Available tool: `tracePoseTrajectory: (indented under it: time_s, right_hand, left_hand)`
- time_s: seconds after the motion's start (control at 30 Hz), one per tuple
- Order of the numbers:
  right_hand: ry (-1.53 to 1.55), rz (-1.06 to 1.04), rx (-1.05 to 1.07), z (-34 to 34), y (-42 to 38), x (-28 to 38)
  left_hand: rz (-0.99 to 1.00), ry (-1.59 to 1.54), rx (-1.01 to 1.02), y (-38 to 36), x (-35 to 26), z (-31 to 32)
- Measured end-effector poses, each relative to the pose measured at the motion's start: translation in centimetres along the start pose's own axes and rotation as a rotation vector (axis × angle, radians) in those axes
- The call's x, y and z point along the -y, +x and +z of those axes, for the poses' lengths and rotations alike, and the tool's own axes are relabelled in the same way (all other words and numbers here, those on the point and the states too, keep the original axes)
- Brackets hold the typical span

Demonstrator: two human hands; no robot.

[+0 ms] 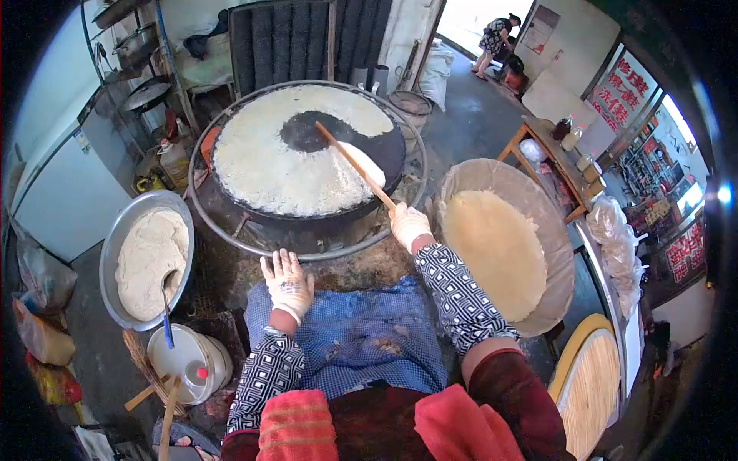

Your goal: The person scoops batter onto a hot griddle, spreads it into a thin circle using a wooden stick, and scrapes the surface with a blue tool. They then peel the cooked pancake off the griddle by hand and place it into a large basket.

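Observation:
My right hand (410, 226), in a white glove, is closed round the end of a long wooden batter spreader (354, 165). The spreader reaches across a big round black griddle (396, 157), beside a thick white heap of batter (360, 163). A thin pale layer of batter (261, 154) covers much of the griddle, leaving a dark bare patch near the middle and another at the right. My left hand (288, 284), gloved too, lies with fingers spread at the near side, by the metal ring (307, 256) round the griddle and over a blue checked cloth (361, 330).
At left stands a metal basin (112, 253) of batter with a blue-handled ladle (167, 315), above a white bucket (219, 361). A lined round basket (557, 253) at right holds flat round pancakes (492, 253). A person (494, 42) bends near the far doorway.

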State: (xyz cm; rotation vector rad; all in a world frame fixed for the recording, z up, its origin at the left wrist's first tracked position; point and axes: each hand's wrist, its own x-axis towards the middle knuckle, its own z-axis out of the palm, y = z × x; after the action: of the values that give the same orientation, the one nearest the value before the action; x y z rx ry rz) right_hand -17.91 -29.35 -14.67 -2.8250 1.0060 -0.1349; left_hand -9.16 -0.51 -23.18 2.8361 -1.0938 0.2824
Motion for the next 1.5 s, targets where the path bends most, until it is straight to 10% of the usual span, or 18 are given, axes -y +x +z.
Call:
tracePoseTrajectory:
  time_s: [1.0, 1.13, 1.5]
  right_hand:
    - [-0.041, -0.028, -0.037, 1.3, -0.1, -0.2]
    - [-0.051, 0.025, -0.009, 3.2, 0.6, -2.7]
    - [-0.246, -0.162, -0.084, 2.6, 0.2, -3.1]
  left_hand:
    - [-0.250, 0.115, 0.121, 2.6, 7.0, -5.5]
    - [0.026, -0.085, 0.015, 1.0, 0.8, -4.4]
    - [0.030, 0.108, 0.019, 0.0, 2.1, -0.9]
